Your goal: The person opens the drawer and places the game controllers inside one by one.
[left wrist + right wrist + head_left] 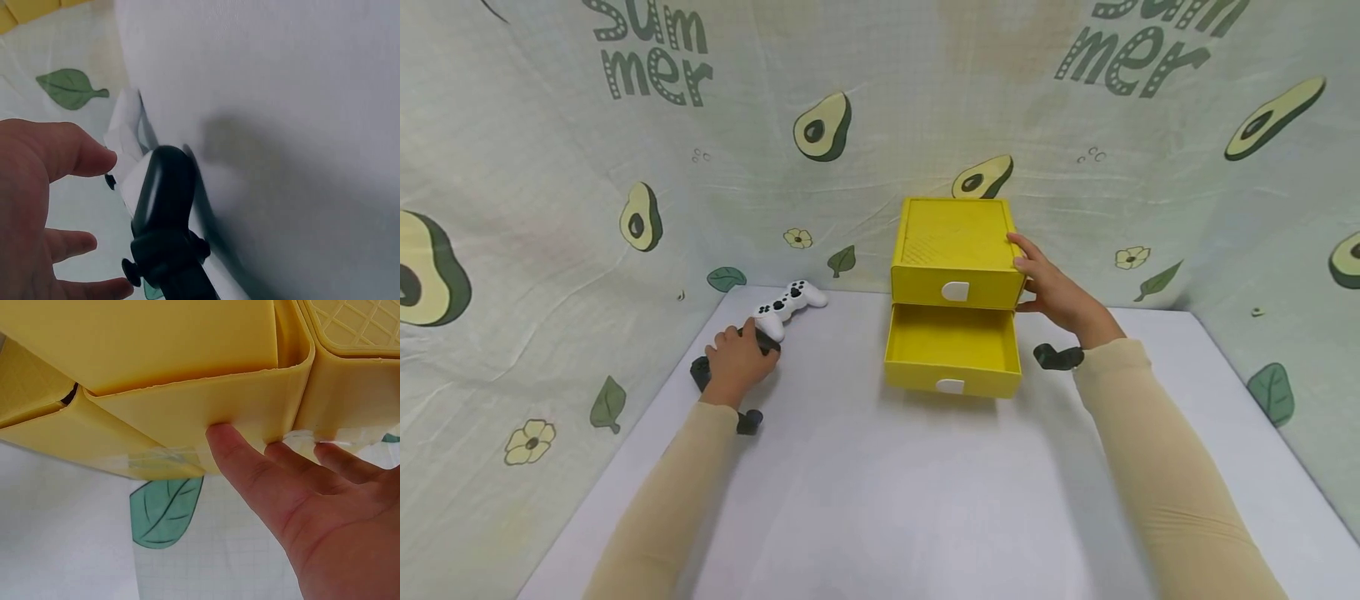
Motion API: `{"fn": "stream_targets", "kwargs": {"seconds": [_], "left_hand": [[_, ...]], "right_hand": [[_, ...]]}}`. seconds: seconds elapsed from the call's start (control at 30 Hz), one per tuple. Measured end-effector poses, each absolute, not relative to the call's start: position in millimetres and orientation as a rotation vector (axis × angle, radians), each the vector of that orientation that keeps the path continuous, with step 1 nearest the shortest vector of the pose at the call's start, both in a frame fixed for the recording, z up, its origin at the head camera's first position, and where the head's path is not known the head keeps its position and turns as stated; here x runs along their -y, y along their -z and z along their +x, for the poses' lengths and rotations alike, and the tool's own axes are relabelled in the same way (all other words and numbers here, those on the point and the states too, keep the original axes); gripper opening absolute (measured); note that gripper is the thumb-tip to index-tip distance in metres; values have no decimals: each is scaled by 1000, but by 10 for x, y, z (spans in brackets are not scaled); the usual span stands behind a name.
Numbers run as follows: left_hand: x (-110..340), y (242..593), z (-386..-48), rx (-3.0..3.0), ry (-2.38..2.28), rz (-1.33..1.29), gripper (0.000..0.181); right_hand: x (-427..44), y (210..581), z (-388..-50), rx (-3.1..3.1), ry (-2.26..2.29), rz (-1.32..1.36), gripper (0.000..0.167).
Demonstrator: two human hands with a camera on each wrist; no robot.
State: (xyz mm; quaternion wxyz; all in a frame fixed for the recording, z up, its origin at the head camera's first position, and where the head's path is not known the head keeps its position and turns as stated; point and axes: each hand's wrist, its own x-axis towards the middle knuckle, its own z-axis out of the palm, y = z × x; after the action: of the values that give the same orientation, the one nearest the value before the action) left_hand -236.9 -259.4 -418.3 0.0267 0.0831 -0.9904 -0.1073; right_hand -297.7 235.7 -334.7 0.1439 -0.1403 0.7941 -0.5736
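A yellow two-drawer box (955, 237) stands at the back of the table, its lower drawer (951, 379) pulled out and bare inside, its upper drawer closed. My right hand (1056, 292) touches the box's right side, fingertips on the yellow wall (187, 419) in the right wrist view. On the left, my left hand (737, 362) is over a black game controller (700, 372); in the left wrist view the fingers are spread beside the black controller (164, 194), with a gap showing. A white controller (790, 304) lies just behind, against the black one.
Hanging cloth with avocado and leaf prints (737, 150) rises behind and beside the white table (850, 500). Black wrist camera mounts stick out beside both wrists, the right one (1057, 357) near the box's lower right.
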Motion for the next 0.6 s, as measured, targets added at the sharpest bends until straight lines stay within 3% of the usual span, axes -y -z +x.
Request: {"fn": "stream_targets", "kwargs": {"seconds": [0.6], "left_hand": [[2896, 4225, -2499, 3216, 413, 383, 86]], "right_hand": [[-2360, 3344, -2966, -2296, 1650, -399, 59]]}}
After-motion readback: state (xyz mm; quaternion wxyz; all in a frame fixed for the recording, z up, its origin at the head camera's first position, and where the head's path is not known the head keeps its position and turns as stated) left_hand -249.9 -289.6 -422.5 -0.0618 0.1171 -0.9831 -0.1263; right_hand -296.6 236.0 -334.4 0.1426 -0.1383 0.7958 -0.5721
